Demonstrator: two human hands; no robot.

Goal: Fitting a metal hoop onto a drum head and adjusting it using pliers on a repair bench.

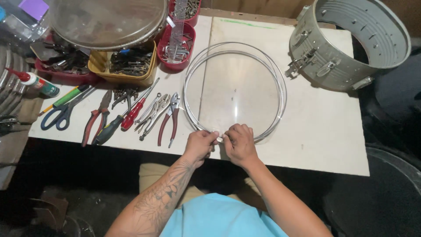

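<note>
Two hands, the left hand (200,145) and the right hand (239,144), meet at the near edge of one clear round drum skin on a metal hoop (277,83). One grey metal drum shell (346,41) lies far right on the white desk (324,136). At left lie one pair of blue-handled scissors (59,116), one red-handled screwdriver (136,112) and perhaps four pliers, overlapping. Two red trays (175,46) and one yellow tray (127,66) hold small hardware. One glue bottle (37,82).

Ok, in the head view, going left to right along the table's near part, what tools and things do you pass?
Blue-handled scissors → red-handled pliers → red screwdriver → locking pliers → red-handled slip-joint pliers → left hand → right hand, both hands on the clear drumhead hoop.
</note>
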